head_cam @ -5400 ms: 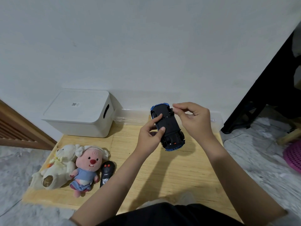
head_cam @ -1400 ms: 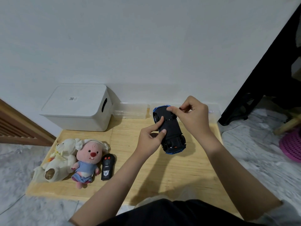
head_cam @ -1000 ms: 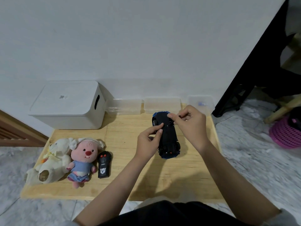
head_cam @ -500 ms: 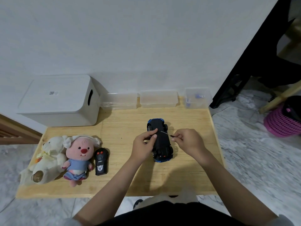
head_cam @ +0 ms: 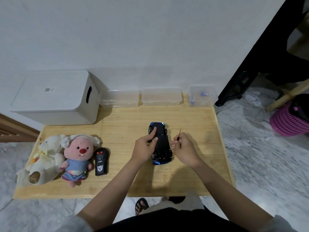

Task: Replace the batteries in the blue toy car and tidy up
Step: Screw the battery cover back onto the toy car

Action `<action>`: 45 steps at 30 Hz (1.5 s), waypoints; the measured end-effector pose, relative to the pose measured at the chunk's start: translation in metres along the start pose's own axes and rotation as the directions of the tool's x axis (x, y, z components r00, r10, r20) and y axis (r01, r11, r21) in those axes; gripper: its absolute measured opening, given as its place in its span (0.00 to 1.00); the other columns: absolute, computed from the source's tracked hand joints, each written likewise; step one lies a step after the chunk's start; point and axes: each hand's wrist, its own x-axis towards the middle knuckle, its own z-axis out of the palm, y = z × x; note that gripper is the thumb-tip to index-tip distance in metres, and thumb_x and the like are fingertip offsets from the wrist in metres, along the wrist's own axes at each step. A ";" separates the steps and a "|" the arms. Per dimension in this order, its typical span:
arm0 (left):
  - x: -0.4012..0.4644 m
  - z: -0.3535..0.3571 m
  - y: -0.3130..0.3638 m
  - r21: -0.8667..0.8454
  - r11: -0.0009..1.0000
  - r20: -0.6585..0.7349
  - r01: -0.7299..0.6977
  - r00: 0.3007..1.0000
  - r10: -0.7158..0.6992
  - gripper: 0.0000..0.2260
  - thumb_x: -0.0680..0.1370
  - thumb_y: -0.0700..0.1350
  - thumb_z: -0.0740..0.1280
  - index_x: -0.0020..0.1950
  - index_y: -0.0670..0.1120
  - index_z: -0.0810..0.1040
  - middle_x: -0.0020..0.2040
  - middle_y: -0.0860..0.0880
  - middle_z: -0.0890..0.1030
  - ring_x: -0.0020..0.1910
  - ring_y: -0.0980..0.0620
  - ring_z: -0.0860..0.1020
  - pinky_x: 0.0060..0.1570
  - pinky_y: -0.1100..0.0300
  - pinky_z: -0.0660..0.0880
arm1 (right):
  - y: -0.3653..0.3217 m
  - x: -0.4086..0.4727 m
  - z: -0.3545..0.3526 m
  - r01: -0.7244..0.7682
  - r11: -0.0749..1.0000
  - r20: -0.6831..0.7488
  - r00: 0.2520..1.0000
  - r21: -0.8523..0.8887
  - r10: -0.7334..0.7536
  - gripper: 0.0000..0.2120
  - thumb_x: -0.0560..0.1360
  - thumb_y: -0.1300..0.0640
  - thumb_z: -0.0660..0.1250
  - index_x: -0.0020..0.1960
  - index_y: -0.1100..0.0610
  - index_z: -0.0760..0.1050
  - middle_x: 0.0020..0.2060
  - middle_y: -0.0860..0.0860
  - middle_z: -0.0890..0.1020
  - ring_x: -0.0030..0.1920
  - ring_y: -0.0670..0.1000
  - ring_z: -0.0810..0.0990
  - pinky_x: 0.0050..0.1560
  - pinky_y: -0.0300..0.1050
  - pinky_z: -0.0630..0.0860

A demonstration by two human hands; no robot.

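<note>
Two hands are engaged: the upturned toy car [head_cam: 160,143] is gripped on the desk [head_cam: 127,174] by the left hand [head_cam: 145,147]; a thin screwdriver [head_cam: 179,133] is pinched by the right hand [head_cam: 184,149].

- One blue toy car [head_cam: 160,143], lying underside up near the middle of the wooden table [head_cam: 192,173].
- One thin screwdriver [head_cam: 179,134].
- Two hands: left hand [head_cam: 144,147], right hand [head_cam: 184,149].
- One black remote control [head_cam: 100,161].
- Two plush toys near the left edge: one cream [head_cam: 44,158], one pink [head_cam: 78,156].
- Three clear plastic boxes along the far edge [head_cam: 122,98] [head_cam: 161,96] [head_cam: 202,95].
- One white lidded bin [head_cam: 55,97] at the far left corner.
</note>
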 end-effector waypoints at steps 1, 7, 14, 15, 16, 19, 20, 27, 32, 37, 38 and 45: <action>0.001 0.000 -0.002 0.004 1.000 0.007 -0.005 1.000 0.005 0.19 0.79 0.43 0.65 0.68 0.58 0.70 0.45 0.54 0.81 0.37 0.55 0.74 0.40 0.56 0.77 | 0.001 0.000 0.000 -0.002 1.000 0.001 1.000 0.005 0.002 0.06 0.79 0.67 0.53 0.48 0.58 0.66 0.46 0.62 0.80 0.45 0.59 0.82 0.34 0.29 0.73; -0.001 -0.001 0.003 0.088 0.996 -0.017 0.027 1.000 -0.025 0.32 0.78 0.46 0.65 0.76 0.58 0.51 0.40 0.56 0.80 0.37 0.54 0.78 0.39 0.66 0.76 | 0.004 0.001 -0.002 -0.024 0.999 -0.067 0.998 -0.044 0.021 0.04 0.78 0.63 0.62 0.47 0.58 0.74 0.40 0.49 0.78 0.38 0.50 0.84 0.40 0.43 0.78; -0.003 0.007 0.019 0.133 0.975 -0.092 0.178 0.982 -0.166 0.30 0.74 0.56 0.69 0.71 0.44 0.68 0.48 0.48 0.81 0.46 0.54 0.78 0.42 0.67 0.71 | 0.001 -0.002 0.006 -0.049 0.995 -0.030 0.998 0.085 0.052 0.08 0.78 0.63 0.60 0.44 0.54 0.73 0.44 0.52 0.83 0.48 0.48 0.82 0.49 0.41 0.78; -0.003 0.009 0.020 0.129 0.978 -0.085 0.164 0.984 -0.154 0.27 0.74 0.56 0.69 0.69 0.45 0.72 0.47 0.49 0.81 0.45 0.55 0.78 0.41 0.67 0.72 | -0.001 -0.003 0.007 -0.075 0.990 -0.030 0.996 0.118 0.080 0.07 0.79 0.63 0.59 0.46 0.55 0.73 0.45 0.52 0.83 0.48 0.48 0.82 0.48 0.39 0.78; -0.003 0.011 0.020 0.121 0.981 -0.079 0.154 0.986 -0.146 0.25 0.75 0.56 0.68 0.67 0.45 0.73 0.47 0.50 0.80 0.44 0.56 0.77 0.41 0.67 0.72 | -0.002 -0.003 0.008 -0.098 0.984 -0.037 0.994 0.148 0.105 0.07 0.79 0.64 0.58 0.48 0.57 0.73 0.45 0.52 0.83 0.47 0.48 0.82 0.46 0.38 0.77; -0.004 0.012 0.019 0.061 0.986 -0.071 0.156 0.986 -0.152 0.21 0.77 0.53 0.66 0.68 0.47 0.74 0.50 0.48 0.82 0.46 0.55 0.78 0.47 0.64 0.73 | -0.002 -0.002 0.008 -0.137 0.968 -0.044 0.988 0.211 0.149 0.06 0.80 0.64 0.56 0.50 0.60 0.72 0.44 0.52 0.82 0.45 0.48 0.82 0.41 0.34 0.75; -0.004 0.012 0.019 0.041 0.986 -0.065 0.164 0.985 -0.161 0.20 0.77 0.52 0.66 0.68 0.47 0.74 0.48 0.49 0.81 0.47 0.55 0.78 0.48 0.64 0.73 | -0.001 -0.001 0.007 -0.148 0.965 -0.045 0.986 0.214 0.161 0.06 0.80 0.64 0.57 0.50 0.60 0.72 0.43 0.52 0.82 0.44 0.49 0.82 0.40 0.35 0.75; -0.002 0.014 0.019 -0.026 0.977 -0.052 0.210 0.976 -0.211 0.19 0.76 0.52 0.67 0.67 0.50 0.75 0.44 0.53 0.81 0.43 0.58 0.80 0.45 0.65 0.74 | 0.031 0.009 -0.018 -0.198 0.931 -0.269 0.956 -0.307 0.115 0.05 0.74 0.62 0.67 0.47 0.63 0.79 0.40 0.56 0.82 0.41 0.56 0.81 0.40 0.43 0.75; -0.002 0.014 0.018 -0.020 0.980 -0.064 0.198 0.978 -0.198 0.18 0.76 0.51 0.67 0.66 0.50 0.75 0.41 0.55 0.80 0.41 0.59 0.80 0.47 0.63 0.75 | 0.041 0.016 -0.030 -0.235 0.898 -0.327 0.939 -0.372 0.110 0.07 0.74 0.59 0.68 0.46 0.62 0.82 0.37 0.54 0.83 0.34 0.51 0.77 0.32 0.38 0.68; -0.001 0.014 0.017 -0.013 0.982 -0.058 0.189 0.980 -0.189 0.19 0.77 0.51 0.67 0.67 0.50 0.75 0.42 0.55 0.80 0.41 0.60 0.79 0.48 0.62 0.76 | 0.046 0.016 -0.034 -0.256 0.911 -0.360 0.924 -0.325 0.131 0.12 0.73 0.56 0.71 0.51 0.64 0.81 0.44 0.56 0.83 0.40 0.53 0.81 0.37 0.41 0.75; -0.002 0.013 0.016 -0.015 0.982 -0.056 0.187 0.981 -0.188 0.19 0.77 0.51 0.67 0.67 0.50 0.74 0.42 0.54 0.81 0.42 0.59 0.80 0.48 0.61 0.77 | 0.047 0.015 -0.034 -0.254 0.914 -0.371 0.920 -0.315 0.128 0.14 0.73 0.56 0.71 0.54 0.64 0.80 0.48 0.57 0.82 0.44 0.54 0.82 0.42 0.44 0.77; 0.004 0.016 0.008 -0.041 0.953 -0.012 0.301 0.953 -0.302 0.26 0.74 0.56 0.69 0.68 0.47 0.72 0.47 0.47 0.81 0.47 0.49 0.82 0.52 0.48 0.79 | 0.011 -0.019 -0.009 0.068 0.998 -0.204 0.977 -0.010 -0.069 0.09 0.73 0.59 0.71 0.53 0.57 0.82 0.44 0.49 0.83 0.44 0.45 0.81 0.41 0.26 0.73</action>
